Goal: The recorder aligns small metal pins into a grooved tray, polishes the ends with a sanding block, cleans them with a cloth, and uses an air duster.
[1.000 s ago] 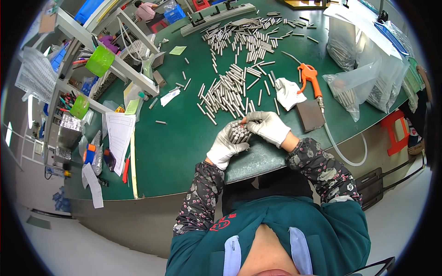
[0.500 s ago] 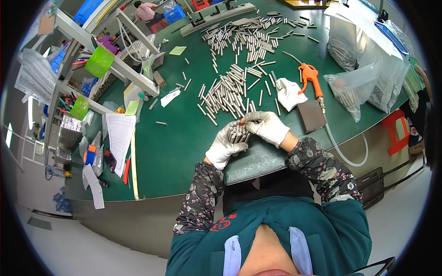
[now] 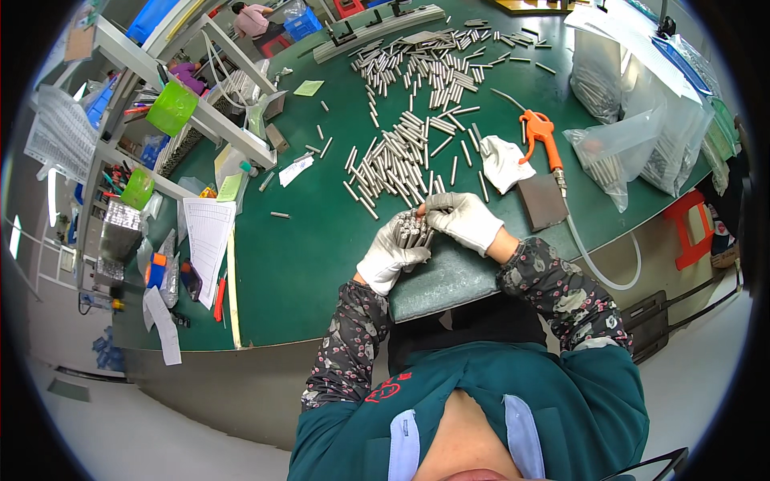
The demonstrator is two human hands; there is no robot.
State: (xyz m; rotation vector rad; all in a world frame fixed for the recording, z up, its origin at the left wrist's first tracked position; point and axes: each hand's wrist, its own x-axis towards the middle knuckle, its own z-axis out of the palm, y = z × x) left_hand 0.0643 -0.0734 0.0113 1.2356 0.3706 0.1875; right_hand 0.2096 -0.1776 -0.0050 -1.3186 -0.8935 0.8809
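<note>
A bundle of short metal pins stands on end in my left hand, whose gloved fingers wrap round it. My right hand, gloved in white with a bare fingertip showing, reaches over the far right side of the bundle. Its thumb and forefinger are pinched together there; whether a pin is between them is hidden. Just beyond my hands a loose pile of the same metal pins lies on the green table. A larger heap of pins spreads farther back.
To the right lie a white cloth, an orange air gun with its hose, and a brown block. Clear bags of pins stand at the far right. Paper sheets, red-handled pliers and a shelf rack are at left.
Both hands have shifted very slightly to the left, keeping the same hold around the bundle. The piles on the table look the same.
</note>
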